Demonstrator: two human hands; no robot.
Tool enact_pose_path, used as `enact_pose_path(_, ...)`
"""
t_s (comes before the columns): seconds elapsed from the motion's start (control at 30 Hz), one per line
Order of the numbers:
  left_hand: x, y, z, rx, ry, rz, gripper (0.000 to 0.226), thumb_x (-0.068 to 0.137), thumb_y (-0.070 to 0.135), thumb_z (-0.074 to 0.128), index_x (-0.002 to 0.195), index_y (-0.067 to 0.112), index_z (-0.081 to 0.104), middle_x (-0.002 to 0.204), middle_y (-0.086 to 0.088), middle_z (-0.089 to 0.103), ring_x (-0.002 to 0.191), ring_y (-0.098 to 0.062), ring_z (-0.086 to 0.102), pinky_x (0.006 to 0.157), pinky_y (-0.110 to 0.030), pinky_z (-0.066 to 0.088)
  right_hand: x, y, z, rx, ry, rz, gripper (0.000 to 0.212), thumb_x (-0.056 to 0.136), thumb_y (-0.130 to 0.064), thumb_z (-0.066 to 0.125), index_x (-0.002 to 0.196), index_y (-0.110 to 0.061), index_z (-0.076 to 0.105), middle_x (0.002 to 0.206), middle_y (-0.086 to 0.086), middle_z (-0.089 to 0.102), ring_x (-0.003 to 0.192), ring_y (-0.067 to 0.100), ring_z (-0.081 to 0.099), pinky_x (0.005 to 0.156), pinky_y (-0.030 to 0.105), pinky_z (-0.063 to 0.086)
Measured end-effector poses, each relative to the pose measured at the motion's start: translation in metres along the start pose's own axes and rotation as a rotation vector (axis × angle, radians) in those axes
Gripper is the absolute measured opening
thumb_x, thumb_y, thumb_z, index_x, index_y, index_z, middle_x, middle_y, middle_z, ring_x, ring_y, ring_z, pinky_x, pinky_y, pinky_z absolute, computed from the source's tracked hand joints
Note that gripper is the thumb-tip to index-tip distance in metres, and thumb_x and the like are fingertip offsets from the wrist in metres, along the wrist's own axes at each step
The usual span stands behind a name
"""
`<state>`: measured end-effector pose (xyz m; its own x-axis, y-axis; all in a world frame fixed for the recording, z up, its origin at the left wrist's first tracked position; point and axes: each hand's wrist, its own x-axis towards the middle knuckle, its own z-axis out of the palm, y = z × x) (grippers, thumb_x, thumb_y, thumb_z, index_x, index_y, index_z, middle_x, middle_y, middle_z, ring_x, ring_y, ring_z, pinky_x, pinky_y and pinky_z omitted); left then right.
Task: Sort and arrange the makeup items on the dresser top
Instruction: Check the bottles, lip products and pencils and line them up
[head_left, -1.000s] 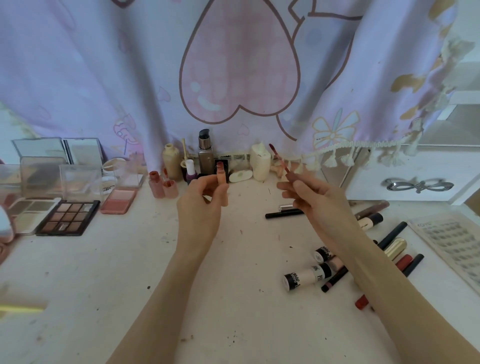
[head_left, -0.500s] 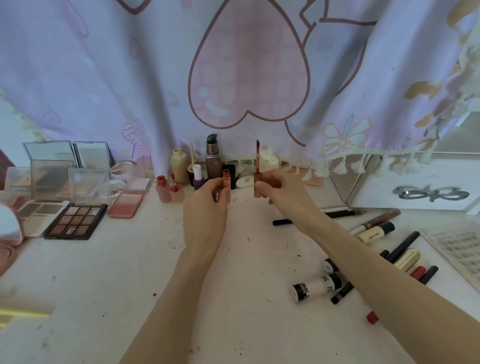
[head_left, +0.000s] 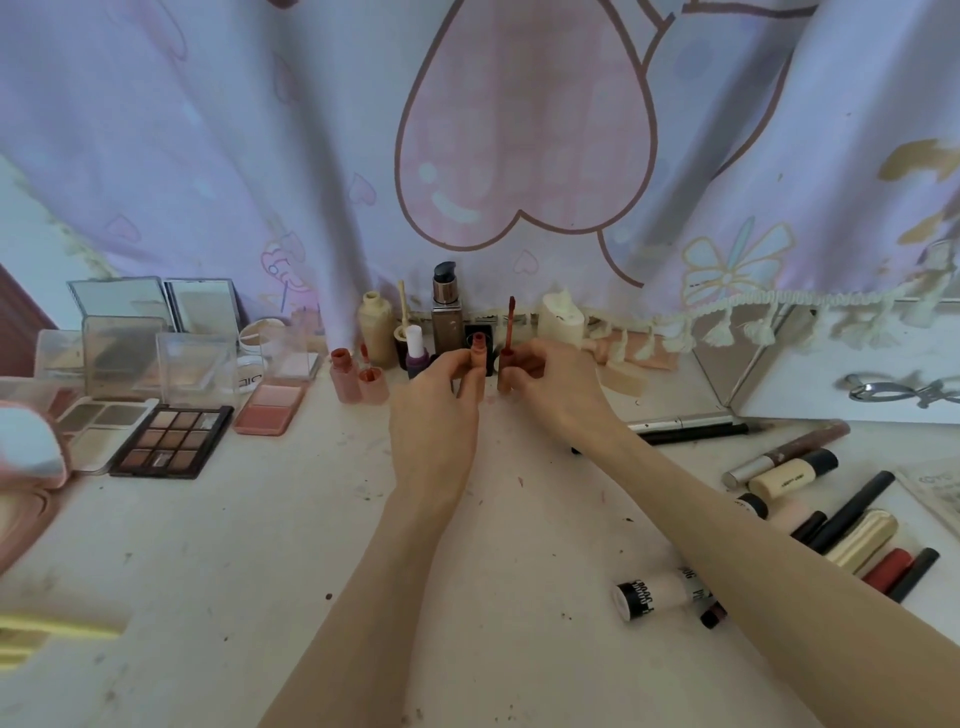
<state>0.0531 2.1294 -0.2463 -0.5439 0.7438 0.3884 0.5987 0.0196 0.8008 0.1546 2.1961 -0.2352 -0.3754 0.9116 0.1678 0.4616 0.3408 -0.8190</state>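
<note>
Peach plastic lip-gloss tube (head_left: 478, 354) stands upright, pinched in the left hand (head_left: 436, 410) above the dresser top (head_left: 311, 545) — the right hand (head_left: 550, 387) grips its slim wand (head_left: 508, 345), applicator up, just beside.

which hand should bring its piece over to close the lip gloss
Right, probably. The right hand pinches the peach cap with its dark red wand, tip up, beside the open peach lip gloss tube, which the left hand holds upright. Flipping the wand and lowering it seems easier.
</note>
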Motion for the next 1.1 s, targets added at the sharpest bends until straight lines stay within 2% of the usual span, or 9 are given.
enact_pose_path(0.13,0.003,0.002,0.0,0.014,-0.014,0.009,0.016,0.091,0.022,0.056,0.102,0.02,0.069,0.087,0.008,0.068,0.081,-0.009,0.06,0.069,-0.023,0.047,0.0,0.0,0.004,-0.023,-0.005,0.011,0.016,0.087,-0.01,0.057,0.1,-0.012,0.067,0.09,0.003,0.068,0.087,0.016,0.06,0.078,0.023,0.045)
enact_pose_path(0.27,0.005,0.005,0.003,0.031,-0.026,0.007,0.017,0.091,0.02,0.056,0.102,0.02,0.068,0.088,0.008,0.067,0.08,-0.008,0.058,0.068,-0.022,0.045,0.0,0.001,0.005,-0.021,-0.002,0.016,0.016,0.086,-0.008,0.057,0.098,-0.012,0.067,0.089,0.0,0.066,0.087,0.015,0.06,0.078,0.021,0.044)
enact_pose_path(0.43,0.005,0.003,0.008,0.005,-0.025,-0.011,0.017,0.09,0.016,0.056,0.101,0.017,0.069,0.088,0.007,0.066,0.081,-0.008,0.056,0.063,-0.009,0.037,0.002,0.004,0.007,-0.014,-0.01,0.021,0.014,0.085,-0.008,0.06,0.097,-0.012,0.066,0.088,-0.004,0.063,0.085,0.01,0.056,0.076,0.017,0.041)
enact_pose_path(0.53,0.005,0.004,0.009,-0.004,-0.019,0.0,0.017,0.09,0.013,0.056,0.1,0.015,0.069,0.085,0.008,0.064,0.078,-0.006,0.055,0.063,-0.001,0.036,0.003,0.005,0.008,-0.036,-0.013,0.018,0.014,0.084,-0.009,0.06,0.096,-0.013,0.066,0.086,-0.006,0.063,0.086,0.01,0.058,0.079,0.02,0.044)
enact_pose_path(0.63,0.005,0.001,0.009,-0.003,-0.023,0.002,0.017,0.09,0.013,0.057,0.101,0.015,0.07,0.083,0.008,0.064,0.078,-0.007,0.056,0.063,0.0,0.035,0.004,0.006,0.01,-0.042,-0.015,0.019,0.015,0.084,-0.009,0.061,0.097,-0.014,0.067,0.087,-0.005,0.064,0.088,0.012,0.059,0.083,0.025,0.048)
enact_pose_path(0.83,0.005,-0.001,0.01,-0.001,-0.021,0.014,0.018,0.088,0.01,0.059,0.102,0.013,0.069,0.092,0.001,0.07,0.082,-0.005,0.056,0.066,0.001,0.036,0.003,0.005,0.009,-0.055,-0.021,0.004,0.016,0.085,-0.009,0.06,0.099,-0.013,0.067,0.094,-0.001,0.068,0.09,0.013,0.06,0.082,0.023,0.046)
enact_pose_path(1.0,0.004,-0.002,0.01,-0.017,-0.024,0.005,0.018,0.088,0.011,0.059,0.102,0.014,0.069,0.093,0.003,0.07,0.083,-0.006,0.058,0.066,-0.006,0.039,0.002,0.005,0.008,-0.069,-0.022,0.008,0.014,0.085,-0.01,0.061,0.097,-0.013,0.067,0.095,0.0,0.068,0.09,0.013,0.06,0.083,0.024,0.047)
enact_pose_path(1.1,0.004,-0.003,0.01,-0.021,-0.025,0.005,0.017,0.088,0.011,0.06,0.102,0.014,0.068,0.093,0.003,0.069,0.084,-0.005,0.058,0.068,-0.004,0.038,0.001,0.004,0.008,-0.071,-0.02,0.013,0.013,0.085,-0.01,0.061,0.096,-0.013,0.067,0.094,0.0,0.068,0.09,0.012,0.059,0.083,0.025,0.047)
